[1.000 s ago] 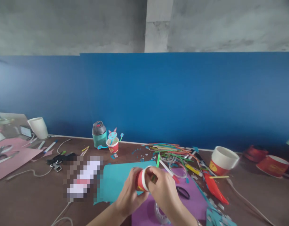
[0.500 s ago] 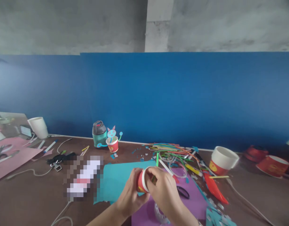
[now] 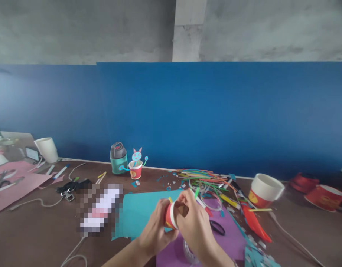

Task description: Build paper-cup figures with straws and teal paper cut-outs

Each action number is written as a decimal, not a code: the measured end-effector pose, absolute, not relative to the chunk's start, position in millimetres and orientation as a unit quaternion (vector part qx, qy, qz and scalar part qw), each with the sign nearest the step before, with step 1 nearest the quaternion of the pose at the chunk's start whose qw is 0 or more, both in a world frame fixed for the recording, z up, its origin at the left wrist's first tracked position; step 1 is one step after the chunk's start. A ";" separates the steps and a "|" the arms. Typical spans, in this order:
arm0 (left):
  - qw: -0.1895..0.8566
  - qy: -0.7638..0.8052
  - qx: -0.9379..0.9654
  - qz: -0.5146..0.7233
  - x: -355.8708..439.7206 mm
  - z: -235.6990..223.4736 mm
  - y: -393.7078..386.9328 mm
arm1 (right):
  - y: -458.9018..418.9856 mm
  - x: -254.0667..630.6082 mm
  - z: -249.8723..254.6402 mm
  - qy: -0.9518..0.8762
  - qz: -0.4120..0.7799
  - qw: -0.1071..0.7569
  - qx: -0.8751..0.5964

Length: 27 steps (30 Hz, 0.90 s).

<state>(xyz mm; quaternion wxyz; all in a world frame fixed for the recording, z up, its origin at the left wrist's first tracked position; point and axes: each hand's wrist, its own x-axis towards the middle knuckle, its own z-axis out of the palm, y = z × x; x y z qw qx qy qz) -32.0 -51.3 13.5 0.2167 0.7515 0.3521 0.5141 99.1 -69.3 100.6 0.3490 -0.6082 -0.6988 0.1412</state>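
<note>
My left hand (image 3: 157,227) is wrapped round a small red paper cup (image 3: 168,216) with a white rim, tipped so its mouth faces right. My right hand (image 3: 193,222) has its fingertips at and inside the mouth, pinching a narrow green strip (image 3: 197,192) whose end sticks up above the knuckles. Its lower part is hidden by the fingers. A short yellow tip (image 3: 171,200) pokes out beside the cup near my left fingers. Below the hands lie a turquoise sheet (image 3: 137,211) and a purple sheet (image 3: 229,237), with a tape roll (image 3: 189,254) partly behind my right wrist.
Further back stand a cat-figure cup (image 3: 135,171) and a teal mini vacuum (image 3: 119,159). Colourful thin sticks (image 3: 198,176) are heaped by the blue partition. To the right are black scissor handles (image 3: 217,227), stacked cups (image 3: 265,191) and a red pointed piece (image 3: 254,222).
The green strip has tilted to the right, and my right fingers have lifted and shifted at the cup's mouth. A yellow tip now shows at the cup. My left hand keeps its hold.
</note>
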 end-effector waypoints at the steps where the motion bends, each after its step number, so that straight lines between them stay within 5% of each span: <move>1: 0.229 0.349 0.755 0.506 -32.1 14.3 -51.8 | -70.0 99.7 100.5 -0.707 0.128 0.346 -0.604; 9: 0.323 0.259 0.783 0.463 -39.1 19.1 -50.4 | -63.5 139.0 128.9 -0.757 -0.003 0.439 -0.483; 17: 0.310 0.166 0.848 0.397 -36.9 22.7 -51.3 | -49.5 154.1 121.7 -0.794 0.259 0.280 -0.473; 27: 0.398 0.266 0.783 0.397 -40.4 32.1 -57.9 | -40.1 145.4 119.2 -0.746 0.201 0.409 -0.486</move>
